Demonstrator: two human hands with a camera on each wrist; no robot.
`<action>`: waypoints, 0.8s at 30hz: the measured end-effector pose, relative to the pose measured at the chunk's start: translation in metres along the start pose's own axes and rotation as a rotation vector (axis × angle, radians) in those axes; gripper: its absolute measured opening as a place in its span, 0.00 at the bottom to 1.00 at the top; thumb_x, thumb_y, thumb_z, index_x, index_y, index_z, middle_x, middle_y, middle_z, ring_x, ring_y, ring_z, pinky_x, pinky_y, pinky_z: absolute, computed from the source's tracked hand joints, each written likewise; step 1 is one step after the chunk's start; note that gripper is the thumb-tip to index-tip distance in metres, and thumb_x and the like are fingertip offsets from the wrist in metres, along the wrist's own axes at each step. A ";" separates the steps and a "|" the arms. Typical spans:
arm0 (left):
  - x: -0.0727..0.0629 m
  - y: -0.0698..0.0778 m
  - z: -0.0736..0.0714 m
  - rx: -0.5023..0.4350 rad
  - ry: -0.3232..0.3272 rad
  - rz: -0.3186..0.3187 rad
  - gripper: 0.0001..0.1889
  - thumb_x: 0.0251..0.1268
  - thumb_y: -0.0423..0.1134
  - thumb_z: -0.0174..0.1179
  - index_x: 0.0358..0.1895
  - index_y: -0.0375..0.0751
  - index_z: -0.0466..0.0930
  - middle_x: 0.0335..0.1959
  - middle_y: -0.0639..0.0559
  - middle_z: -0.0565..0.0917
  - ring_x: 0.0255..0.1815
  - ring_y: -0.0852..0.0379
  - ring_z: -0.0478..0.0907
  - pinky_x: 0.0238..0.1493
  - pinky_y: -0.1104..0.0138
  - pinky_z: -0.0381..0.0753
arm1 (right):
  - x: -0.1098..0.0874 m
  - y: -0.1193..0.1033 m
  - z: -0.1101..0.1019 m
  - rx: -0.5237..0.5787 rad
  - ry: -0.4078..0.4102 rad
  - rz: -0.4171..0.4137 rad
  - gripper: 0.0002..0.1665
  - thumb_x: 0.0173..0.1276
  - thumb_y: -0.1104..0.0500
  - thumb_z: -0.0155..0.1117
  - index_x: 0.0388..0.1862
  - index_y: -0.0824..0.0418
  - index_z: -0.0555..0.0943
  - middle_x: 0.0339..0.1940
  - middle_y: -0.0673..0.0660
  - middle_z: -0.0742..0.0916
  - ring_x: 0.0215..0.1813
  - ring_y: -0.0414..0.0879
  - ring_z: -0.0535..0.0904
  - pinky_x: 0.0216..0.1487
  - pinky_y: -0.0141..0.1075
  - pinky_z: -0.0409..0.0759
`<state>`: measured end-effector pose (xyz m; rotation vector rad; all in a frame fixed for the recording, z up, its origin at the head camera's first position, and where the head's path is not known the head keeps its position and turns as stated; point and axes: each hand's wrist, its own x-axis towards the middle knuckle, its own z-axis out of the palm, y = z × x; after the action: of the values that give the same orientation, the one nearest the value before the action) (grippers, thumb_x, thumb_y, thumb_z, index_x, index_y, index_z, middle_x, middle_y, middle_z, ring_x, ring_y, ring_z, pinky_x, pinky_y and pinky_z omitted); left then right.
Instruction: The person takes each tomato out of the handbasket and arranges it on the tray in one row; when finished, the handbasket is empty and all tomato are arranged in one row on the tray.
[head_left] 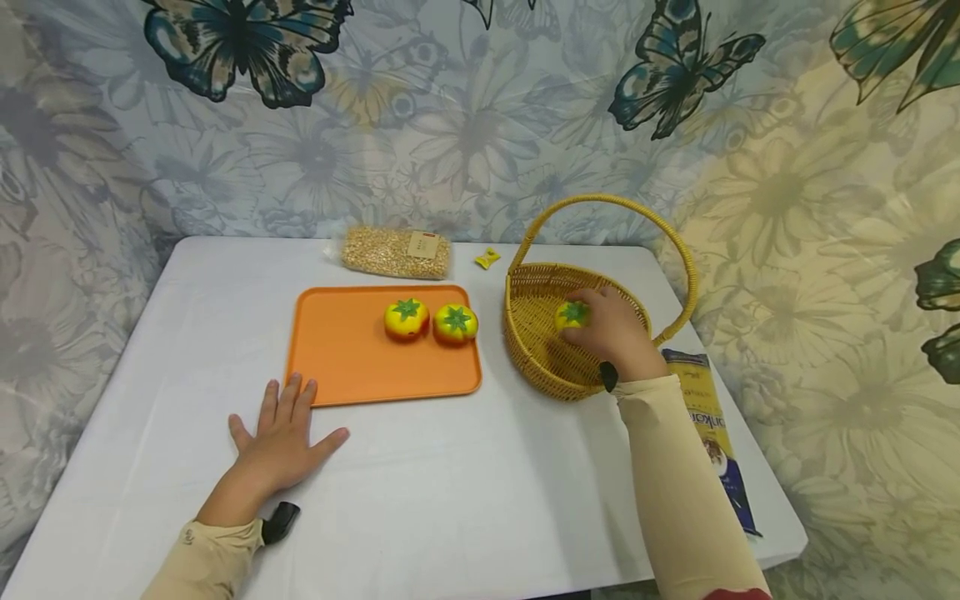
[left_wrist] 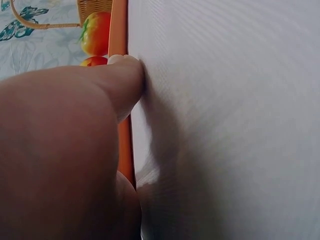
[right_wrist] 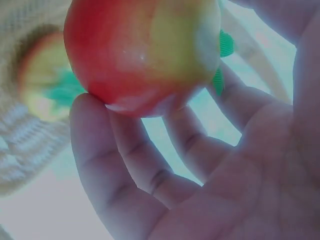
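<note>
Just off the near left corner of the orange tray (head_left: 345,346): left hand (head_left: 279,446), back upward, with fingers splayed wide and tips at the rim; cannot tell whether touching it. Farther out from that same corner, toward the front, a beige left sleeve (head_left: 213,554) with a small black device (head_left: 281,522) at the wrist. Beyond the tray's far edge, a clear pack of tan grains (head_left: 382,252) with a pale label. On the tray, toward its far right corner, two red-yellow tomatoes (head_left: 407,321) side by side, with green calyxes upward. Past that corner, a small yellow twist-wrapped sweet (head_left: 487,258).

To the right of the tray, near but apart from it, a golden wicker basket (head_left: 525,342) with a tall arched handle. Also right of the tray, reaching into the basket: right hand (head_left: 615,329), with fingers and thumb curled around the held tomato (right_wrist: 140,55). In the right wrist view, down inside the same basket, another tomato (right_wrist: 47,82) with green calyx showing. Farthest right of the tray, a yellow-and-blue packet (head_left: 708,417), partly hidden by the right sleeve (head_left: 678,483). Under the tray, a white tablecloth (head_left: 450,508); beyond it, a floral backdrop (head_left: 465,125) with large butterflies.
</note>
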<state>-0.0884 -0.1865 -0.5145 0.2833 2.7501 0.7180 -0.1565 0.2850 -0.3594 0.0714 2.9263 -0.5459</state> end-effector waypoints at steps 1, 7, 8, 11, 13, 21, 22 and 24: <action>0.000 0.000 0.000 -0.001 0.000 -0.002 0.60 0.71 0.78 0.49 0.86 0.32 0.41 0.87 0.31 0.34 0.84 0.29 0.20 0.61 0.22 0.12 | -0.002 -0.005 -0.005 0.002 0.011 -0.012 0.38 0.72 0.51 0.72 0.77 0.61 0.73 0.72 0.74 0.69 0.64 0.70 0.71 0.59 0.63 0.76; -0.001 0.002 -0.001 -0.002 -0.009 -0.007 0.59 0.73 0.75 0.51 0.86 0.33 0.41 0.87 0.32 0.33 0.84 0.30 0.19 0.61 0.22 0.12 | -0.006 -0.048 -0.025 0.028 0.063 -0.074 0.37 0.72 0.50 0.73 0.77 0.56 0.74 0.72 0.69 0.71 0.63 0.67 0.69 0.53 0.58 0.79; -0.001 0.003 -0.002 -0.002 -0.010 -0.006 0.58 0.73 0.75 0.51 0.86 0.33 0.41 0.87 0.32 0.33 0.84 0.30 0.19 0.61 0.21 0.12 | -0.004 -0.056 -0.026 0.037 0.068 -0.089 0.37 0.72 0.50 0.73 0.77 0.55 0.75 0.72 0.68 0.71 0.64 0.67 0.68 0.54 0.58 0.79; -0.002 0.005 -0.004 -0.004 -0.009 -0.013 0.58 0.73 0.74 0.53 0.86 0.33 0.42 0.87 0.32 0.34 0.84 0.30 0.20 0.61 0.21 0.13 | 0.004 -0.084 -0.020 0.067 0.065 -0.153 0.37 0.71 0.51 0.75 0.76 0.54 0.75 0.73 0.66 0.71 0.67 0.65 0.67 0.60 0.58 0.77; -0.001 0.004 -0.004 0.003 -0.009 -0.023 0.58 0.73 0.74 0.53 0.86 0.33 0.43 0.87 0.32 0.35 0.84 0.30 0.22 0.62 0.21 0.14 | 0.012 -0.103 -0.012 0.091 0.044 -0.210 0.37 0.71 0.51 0.75 0.76 0.54 0.75 0.72 0.65 0.72 0.68 0.64 0.68 0.62 0.57 0.76; 0.005 -0.001 -0.001 0.033 0.006 -0.037 0.59 0.71 0.77 0.52 0.87 0.35 0.44 0.88 0.36 0.36 0.85 0.33 0.22 0.65 0.23 0.14 | 0.057 -0.172 0.044 0.253 -0.112 -0.457 0.36 0.71 0.51 0.77 0.76 0.53 0.76 0.72 0.58 0.72 0.68 0.55 0.69 0.68 0.50 0.74; 0.005 -0.001 -0.002 0.032 0.006 -0.040 0.59 0.71 0.77 0.51 0.87 0.34 0.44 0.88 0.35 0.36 0.85 0.33 0.22 0.65 0.23 0.14 | 0.063 -0.180 0.054 0.280 -0.142 -0.483 0.37 0.71 0.51 0.77 0.76 0.53 0.76 0.71 0.58 0.72 0.67 0.54 0.69 0.68 0.48 0.74; 0.003 -0.002 -0.004 0.033 -0.004 -0.051 0.59 0.71 0.77 0.52 0.86 0.34 0.44 0.88 0.35 0.36 0.85 0.33 0.22 0.65 0.23 0.14 | 0.074 -0.195 0.072 0.325 -0.192 -0.527 0.38 0.71 0.51 0.77 0.77 0.53 0.75 0.72 0.58 0.72 0.66 0.53 0.71 0.67 0.46 0.74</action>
<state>-0.0929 -0.1892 -0.5130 0.2201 2.7567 0.6585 -0.2338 0.0780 -0.3693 -0.6881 2.6245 -1.0323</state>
